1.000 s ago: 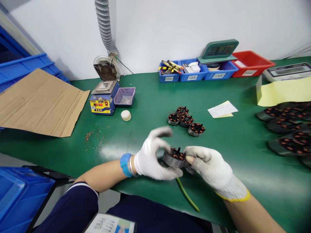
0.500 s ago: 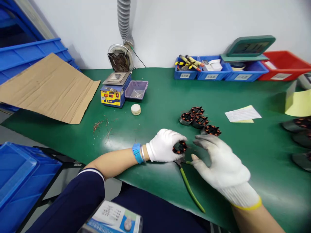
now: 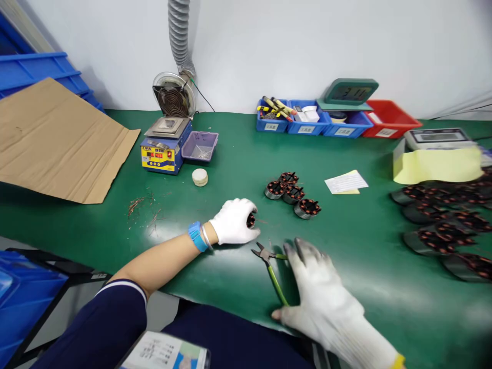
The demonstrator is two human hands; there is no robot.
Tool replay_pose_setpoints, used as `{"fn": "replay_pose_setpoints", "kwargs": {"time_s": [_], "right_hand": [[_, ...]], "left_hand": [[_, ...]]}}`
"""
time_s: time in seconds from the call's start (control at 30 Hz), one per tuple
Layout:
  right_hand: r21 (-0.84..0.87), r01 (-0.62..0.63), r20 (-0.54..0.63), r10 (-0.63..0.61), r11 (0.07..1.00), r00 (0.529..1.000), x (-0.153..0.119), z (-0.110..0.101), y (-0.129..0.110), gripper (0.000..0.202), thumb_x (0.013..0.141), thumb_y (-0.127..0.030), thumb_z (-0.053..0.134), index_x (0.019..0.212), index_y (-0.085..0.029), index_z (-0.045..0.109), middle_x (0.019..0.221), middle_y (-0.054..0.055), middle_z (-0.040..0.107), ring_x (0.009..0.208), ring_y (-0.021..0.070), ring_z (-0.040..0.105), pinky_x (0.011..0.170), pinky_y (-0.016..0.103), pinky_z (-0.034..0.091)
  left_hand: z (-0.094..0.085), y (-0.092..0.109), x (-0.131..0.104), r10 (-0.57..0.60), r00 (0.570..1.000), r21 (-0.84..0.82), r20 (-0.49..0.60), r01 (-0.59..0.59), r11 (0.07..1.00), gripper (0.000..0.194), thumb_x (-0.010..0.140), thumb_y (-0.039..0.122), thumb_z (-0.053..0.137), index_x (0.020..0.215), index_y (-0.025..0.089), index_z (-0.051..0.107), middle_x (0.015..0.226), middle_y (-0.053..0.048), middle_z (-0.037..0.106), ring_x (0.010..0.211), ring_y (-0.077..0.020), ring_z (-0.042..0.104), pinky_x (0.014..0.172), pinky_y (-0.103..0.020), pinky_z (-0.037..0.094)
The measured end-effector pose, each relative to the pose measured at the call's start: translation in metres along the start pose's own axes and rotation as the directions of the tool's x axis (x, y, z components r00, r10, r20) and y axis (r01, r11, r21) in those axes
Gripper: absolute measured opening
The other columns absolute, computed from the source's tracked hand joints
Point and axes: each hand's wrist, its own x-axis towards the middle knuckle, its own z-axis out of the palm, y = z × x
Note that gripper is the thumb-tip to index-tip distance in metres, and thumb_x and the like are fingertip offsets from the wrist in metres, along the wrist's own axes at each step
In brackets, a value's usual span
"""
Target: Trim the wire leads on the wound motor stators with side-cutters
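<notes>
White gloves cover both my hands. My left hand is closed around a small motor stator with copper windings, mostly hidden by the fingers. My right hand is spread over a pair of cutting pliers with green handles; its thumb and fingertips are at the two handles, not closed on them. The pliers lie on the green table with their jaws apart, pointing toward my left hand. Several more stators stand in a cluster beyond my hands.
Rows of stators stand at the right. Copper wire scraps lie at the left near a cardboard sheet. A solder pot, a purple tray and a round white tin stand farther back. Blue bins line the wall.
My right hand has moved down from near the stator to the pliers' handles, its fingers spread. My left hand keeps its stator. The view has turned to the right.
</notes>
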Motion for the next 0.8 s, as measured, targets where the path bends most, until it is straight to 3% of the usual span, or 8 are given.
{"fn": "replay_pose_setpoints", "kwargs": {"time_s": [0.03, 0.1, 0.27, 0.4, 0.53, 0.67, 0.73, 0.8], "right_hand": [[-0.029, -0.017, 0.01, 0.018, 0.999, 1.0, -0.007, 0.003, -0.009, 0.114, 0.046, -0.062, 0.081, 0.144, -0.009, 0.053, 0.151, 0.031, 0.048, 0.138, 0.0517, 0.044, 0.112, 0.067, 0.038], [-0.06, -0.026, 0.019, 0.027, 0.998, 0.999, -0.016, 0.007, -0.015, 0.112, 0.047, -0.058, 0.082, 0.143, -0.009, 0.053, 0.149, 0.031, 0.049, 0.137, 0.052, 0.045, 0.113, 0.067, 0.036], [-0.062, 0.075, 0.106, -0.069, 0.995, 0.992, -0.025, 0.001, 0.015, 0.082, 0.072, -0.047, 0.07, 0.145, -0.014, 0.052, 0.144, 0.025, 0.057, 0.127, 0.0449, 0.057, 0.102, 0.06, 0.051], [-0.063, 0.117, 0.15, -0.106, 0.991, 0.983, -0.023, -0.004, 0.025, 0.061, 0.091, -0.034, 0.053, 0.151, -0.021, 0.049, 0.136, 0.016, 0.066, 0.115, 0.0333, 0.066, 0.086, 0.043, 0.062], [-0.149, 0.142, 0.144, -0.12, 0.979, 0.982, -0.025, -0.006, 0.018, 0.051, 0.091, -0.033, 0.053, 0.14, -0.018, 0.061, 0.122, 0.016, 0.071, 0.102, 0.0334, 0.068, 0.069, 0.04, 0.062], [-0.287, 0.137, 0.166, -0.092, 0.948, 0.982, -0.021, -0.004, 0.012, 0.036, 0.089, -0.03, 0.055, 0.118, -0.016, 0.072, 0.086, 0.012, 0.069, 0.068, 0.027, 0.065, 0.053, 0.036, 0.052], [-0.302, 0.106, 0.098, -0.08, 0.948, 0.992, -0.015, 0.0, 0.013, 0.033, 0.089, -0.022, 0.053, 0.116, -0.016, 0.071, 0.082, 0.011, 0.067, 0.064, 0.0251, 0.063, 0.054, 0.036, 0.051], [-0.192, 0.108, -0.046, -0.119, 0.975, 0.992, -0.011, 0.006, 0.019, 0.042, 0.088, -0.02, 0.049, 0.127, -0.014, 0.064, 0.098, 0.015, 0.069, 0.081, 0.0297, 0.067, 0.068, 0.041, 0.057]], "left_hand": [[0.001, 0.002, 0.0, 0.009, 1.0, 0.027, 0.008, -0.009, 1.0, 0.036, 0.084, 0.035, 0.066, 0.114, 0.016, 0.065, 0.111, -0.01, 0.071, 0.102, -0.0273, 0.066, 0.091, -0.041, 0.054], [0.003, 0.007, 0.0, 0.024, 0.999, 0.064, 0.027, -0.025, 0.998, 0.024, 0.091, 0.029, 0.056, 0.109, 0.017, 0.066, 0.107, -0.009, 0.071, 0.099, -0.0251, 0.066, 0.088, -0.039, 0.053], [0.009, 0.01, 0.001, 0.042, 0.998, 0.107, 0.039, -0.046, 0.993, 0.022, 0.099, 0.026, 0.047, 0.1, 0.017, 0.068, 0.102, -0.009, 0.069, 0.094, -0.0237, 0.064, 0.083, -0.038, 0.05], [0.009, 0.009, 0.001, 0.066, 0.997, 0.134, 0.034, -0.07, 0.988, 0.022, 0.099, 0.028, 0.048, 0.099, 0.016, 0.067, 0.097, -0.009, 0.068, 0.093, -0.0231, 0.062, 0.082, -0.037, 0.047], [0.01, 0.008, 0.003, 0.096, 0.995, 0.161, 0.031, -0.1, 0.982, 0.024, 0.101, 0.029, 0.046, 0.1, 0.016, 0.067, 0.096, -0.009, 0.067, 0.093, -0.0236, 0.062, 0.081, -0.038, 0.044], [0.014, 0.01, 0.006, 0.135, 0.991, 0.216, 0.025, -0.137, 0.967, 0.028, 0.103, 0.03, 0.042, 0.103, 0.017, 0.067, 0.093, -0.009, 0.068, 0.091, -0.0234, 0.063, 0.079, -0.039, 0.043], [0.016, 0.012, 0.006, 0.137, 0.99, 0.223, 0.021, -0.138, 0.965, 0.031, 0.103, 0.03, 0.04, 0.102, 0.018, 0.068, 0.091, -0.008, 0.068, 0.091, -0.0237, 0.064, 0.079, -0.039, 0.043], [0.017, 0.013, 0.004, 0.113, 0.994, 0.21, 0.007, -0.112, 0.971, 0.03, 0.102, 0.034, 0.043, 0.101, 0.018, 0.069, 0.092, -0.009, 0.069, 0.092, -0.0248, 0.065, 0.08, -0.04, 0.044]]}}
